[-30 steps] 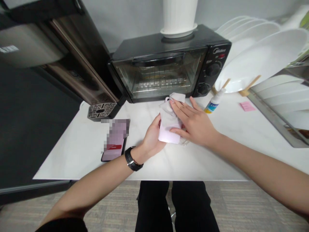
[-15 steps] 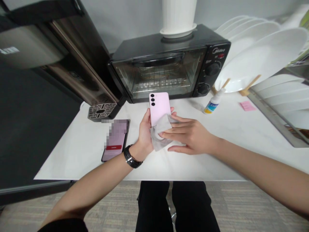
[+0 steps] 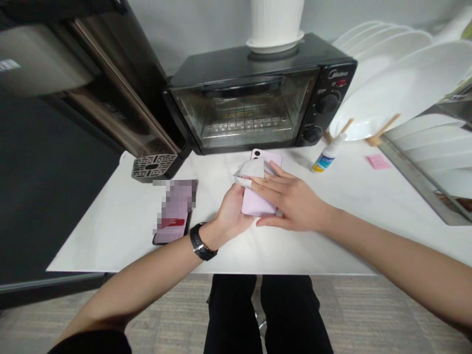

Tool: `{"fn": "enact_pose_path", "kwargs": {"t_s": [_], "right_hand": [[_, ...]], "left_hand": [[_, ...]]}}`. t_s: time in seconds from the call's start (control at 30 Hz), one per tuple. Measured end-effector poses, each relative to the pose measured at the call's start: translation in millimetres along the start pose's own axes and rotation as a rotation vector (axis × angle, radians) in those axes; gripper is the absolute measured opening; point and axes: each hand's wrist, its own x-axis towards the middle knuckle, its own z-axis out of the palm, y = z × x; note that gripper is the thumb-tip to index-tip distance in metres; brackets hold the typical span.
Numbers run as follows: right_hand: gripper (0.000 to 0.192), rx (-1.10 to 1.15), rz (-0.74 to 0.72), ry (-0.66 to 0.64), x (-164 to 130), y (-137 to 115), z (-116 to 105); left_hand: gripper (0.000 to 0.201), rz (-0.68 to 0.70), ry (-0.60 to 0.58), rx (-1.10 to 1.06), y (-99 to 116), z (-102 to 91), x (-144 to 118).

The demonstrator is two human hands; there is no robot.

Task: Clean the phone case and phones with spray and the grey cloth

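Since half a second before, the pink phone [image 3: 258,199] had tipped from upright to lying flatter over the white table [image 3: 110,216], and the cloth [image 3: 251,170] had slid from its lower half up toward the camera end. Behind stood the black toaster oven [image 3: 258,93], to the right the white plates [image 3: 401,88]; a second phone [image 3: 173,214] lay well apart to the left, and a small bottle [image 3: 326,156] near the oven's corner. The left hand [image 3: 230,216] cupped the pink phone from below, fingers curled round its edge. The right hand [image 3: 295,199] lay across it, fingers [image 3: 265,183] nearly straight, pressing the cloth down. The phone looked stiff, smooth and likely slippery, so gripping its long edges seemed safest; the cloth was limp and light.
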Motion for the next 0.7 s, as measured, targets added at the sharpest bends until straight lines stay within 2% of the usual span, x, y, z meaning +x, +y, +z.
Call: {"fn": "enact_pose_path", "kwargs": {"t_s": [0.17,0.3,0.37,0.47,0.6,0.7], "right_hand": [[0.056,0.106,-0.103,-0.025,3.3,-7.1,-5.1],[0.032,0.117,-0.113,0.135,3.4,-5.0,-6.9],[0.028,0.098,-0.089,0.203,2.1,-2.8,-7.7],[0.032,0.069,0.034,0.204,0.1,0.8,-9.7],[0.063,-0.065,0.238,0.114,-1.1,6.8,-10.8],[0.076,-0.122,0.278,0.073,-1.6,10.9,-7.7]], "left_hand": [[0.068,0.065,0.000,-0.068,12.1,-3.4,3.8],[0.067,0.159,-0.001,-0.097,19.2,-4.8,6.2],[0.066,0.173,-0.023,-0.088,20.6,-3.3,6.7],[0.063,0.152,-0.012,-0.099,20.8,-0.1,7.2],[0.055,0.114,0.053,-0.097,17.1,1.5,6.3],[0.052,0.005,0.044,-0.021,11.4,0.4,3.9]]}}
